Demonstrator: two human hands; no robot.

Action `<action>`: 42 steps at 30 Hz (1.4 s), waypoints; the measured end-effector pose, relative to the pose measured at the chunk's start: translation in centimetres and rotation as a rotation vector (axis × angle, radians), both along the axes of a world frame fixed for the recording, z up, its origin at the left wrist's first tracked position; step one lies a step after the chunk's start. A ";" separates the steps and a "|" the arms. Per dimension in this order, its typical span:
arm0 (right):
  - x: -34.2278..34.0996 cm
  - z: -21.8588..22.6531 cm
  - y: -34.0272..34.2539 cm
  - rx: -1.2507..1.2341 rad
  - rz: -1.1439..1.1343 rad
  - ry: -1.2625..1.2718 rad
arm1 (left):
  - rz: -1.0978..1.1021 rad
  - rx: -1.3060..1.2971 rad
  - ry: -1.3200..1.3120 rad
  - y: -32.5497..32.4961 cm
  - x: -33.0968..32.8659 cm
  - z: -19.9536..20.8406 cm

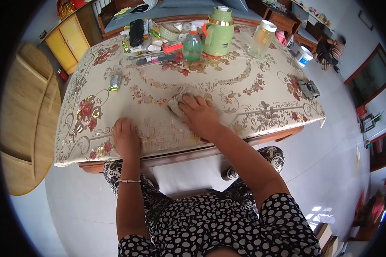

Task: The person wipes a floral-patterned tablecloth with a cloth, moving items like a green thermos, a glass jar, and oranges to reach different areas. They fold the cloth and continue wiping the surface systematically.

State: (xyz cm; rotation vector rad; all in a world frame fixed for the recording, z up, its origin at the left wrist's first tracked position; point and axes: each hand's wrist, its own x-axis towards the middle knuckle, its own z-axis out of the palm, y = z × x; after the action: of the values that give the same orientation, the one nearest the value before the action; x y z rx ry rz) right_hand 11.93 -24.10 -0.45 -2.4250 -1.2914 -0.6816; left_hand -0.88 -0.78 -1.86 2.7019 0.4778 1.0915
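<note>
My right hand (200, 115) presses flat on a beige cloth (174, 104) in the middle of a table covered with a cream floral tablecloth (244, 94). Only the cloth's left edge shows from under the fingers. My left hand (125, 138) rests palm down on the tablecloth near the front edge, fingers together, holding nothing. A thin bracelet sits on my left wrist.
At the table's far side stand a green spray bottle (192, 45), a green thermos jug (219, 32), a clear jar (261, 39) and several small items (148, 38). A small packet (114, 82) lies left; a dark object (309, 88) right. A round wooden tabletop (23, 115) leans on the left.
</note>
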 end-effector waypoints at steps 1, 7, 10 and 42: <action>-0.7 0.2 -0.5 0.010 0.025 0.008 | -0.003 0.002 0.010 0.1 0.1 0.0; -1.8 0.5 -2.6 -0.008 0.004 0.042 | -0.044 0.002 0.043 1.2 0.4 -0.4; -2.3 0.6 -2.8 -0.004 0.011 0.132 | -0.092 0.092 0.068 0.5 0.8 -0.5; -10.9 -8.7 -3.0 -0.163 0.631 1.693 | -0.770 0.090 0.803 2.0 1.2 2.4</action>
State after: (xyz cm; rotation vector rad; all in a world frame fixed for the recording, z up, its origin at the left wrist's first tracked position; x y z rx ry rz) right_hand 1.06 -27.12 -9.11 -1.4558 -1.0285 1.3705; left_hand 0.36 1.17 0.53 2.8612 -0.5163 -0.1830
